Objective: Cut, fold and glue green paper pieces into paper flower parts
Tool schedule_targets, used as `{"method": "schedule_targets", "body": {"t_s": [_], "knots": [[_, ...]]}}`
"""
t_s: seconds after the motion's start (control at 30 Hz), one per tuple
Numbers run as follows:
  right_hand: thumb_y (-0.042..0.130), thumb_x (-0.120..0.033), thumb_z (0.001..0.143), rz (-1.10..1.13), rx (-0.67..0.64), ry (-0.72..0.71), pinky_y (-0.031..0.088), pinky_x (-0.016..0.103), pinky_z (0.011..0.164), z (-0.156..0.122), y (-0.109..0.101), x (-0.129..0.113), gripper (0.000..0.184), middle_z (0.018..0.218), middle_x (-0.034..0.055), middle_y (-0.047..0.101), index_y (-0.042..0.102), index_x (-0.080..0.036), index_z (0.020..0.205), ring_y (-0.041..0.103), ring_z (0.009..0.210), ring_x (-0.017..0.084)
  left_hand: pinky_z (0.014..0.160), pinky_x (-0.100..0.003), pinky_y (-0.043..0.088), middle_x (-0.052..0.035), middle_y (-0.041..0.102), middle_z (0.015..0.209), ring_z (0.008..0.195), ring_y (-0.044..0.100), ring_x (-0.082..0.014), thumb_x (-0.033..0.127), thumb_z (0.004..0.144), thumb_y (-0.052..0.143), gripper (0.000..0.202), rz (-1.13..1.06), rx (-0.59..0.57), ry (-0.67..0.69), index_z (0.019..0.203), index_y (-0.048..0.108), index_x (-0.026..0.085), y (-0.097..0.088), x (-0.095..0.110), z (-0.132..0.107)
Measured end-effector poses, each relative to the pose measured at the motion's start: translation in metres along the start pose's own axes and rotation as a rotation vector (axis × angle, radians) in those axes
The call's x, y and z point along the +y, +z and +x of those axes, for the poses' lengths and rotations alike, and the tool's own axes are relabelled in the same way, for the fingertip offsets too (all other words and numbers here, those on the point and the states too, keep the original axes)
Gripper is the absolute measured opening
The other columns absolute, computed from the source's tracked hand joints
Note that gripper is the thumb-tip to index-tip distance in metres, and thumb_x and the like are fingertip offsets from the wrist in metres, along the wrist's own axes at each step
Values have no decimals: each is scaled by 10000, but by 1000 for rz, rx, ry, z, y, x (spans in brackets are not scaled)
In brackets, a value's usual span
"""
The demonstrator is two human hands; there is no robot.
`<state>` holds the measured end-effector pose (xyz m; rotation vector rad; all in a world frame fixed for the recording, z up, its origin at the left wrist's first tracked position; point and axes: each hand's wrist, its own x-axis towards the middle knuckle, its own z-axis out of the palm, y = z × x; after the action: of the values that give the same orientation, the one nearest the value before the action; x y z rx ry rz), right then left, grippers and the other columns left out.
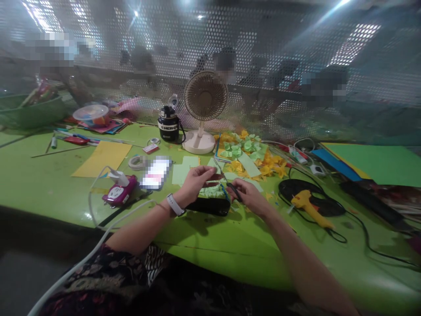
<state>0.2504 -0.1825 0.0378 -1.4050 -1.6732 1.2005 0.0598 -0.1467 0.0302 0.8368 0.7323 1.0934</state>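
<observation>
In my right hand (248,195) are slim scissors (234,192) with dark handles, gripped by the fingers. Their thin blades point up and away, close to the fingertips of my left hand (199,181). The left fingers are pinched together, and whatever they hold is too small to name. Pale green paper pieces (212,191) lie under both hands, behind a long black case (210,206). Past the hands is a pile of folded green paper shapes (241,145) and yellow paper shapes (271,164), with flat pale green sheets (182,172) nearby.
A fan (206,96) and a black bottle (168,125) stand at the back. On the left are a phone (156,172), a tape roll (137,162), and a purple power strip (121,192) with cables. A yellow glue gun (311,206) and coloured sheets (378,162) lie on the right.
</observation>
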Motion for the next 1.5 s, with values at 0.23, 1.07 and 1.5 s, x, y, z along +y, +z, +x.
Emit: {"method": "schedule_targets", "body": {"t_s": [0.23, 1.07, 1.5], "knots": [[698, -672, 715, -26, -9, 2, 356, 263, 526, 1, -2, 4, 493, 616, -29, 567, 505, -219, 727, 501, 565, 130, 786, -340, 574, -95, 738, 839, 836, 725, -204, 377, 697, 839, 355, 11, 5, 23, 819, 628, 119, -3, -1, 3], [749, -694, 609, 10, 4, 54, 373, 257, 514, -1, -2, -4, 548, 564, -35, 553, 504, -211, 690, 507, 535, 123, 693, -307, 567, -38, 695, 734, 712, 686, -160, 484, 598, 864, 477, 90, -51, 62, 809, 632, 124, -6, -3, 7], [740, -721, 615, 6, 4, 37, 404, 271, 517, 1, -4, 2, 560, 553, -31, 566, 519, -212, 692, 527, 528, 131, 640, -265, 567, -22, 676, 728, 687, 675, -137, 472, 592, 869, 472, 94, -31, 69, 807, 635, 123, -8, -2, 8]]}}
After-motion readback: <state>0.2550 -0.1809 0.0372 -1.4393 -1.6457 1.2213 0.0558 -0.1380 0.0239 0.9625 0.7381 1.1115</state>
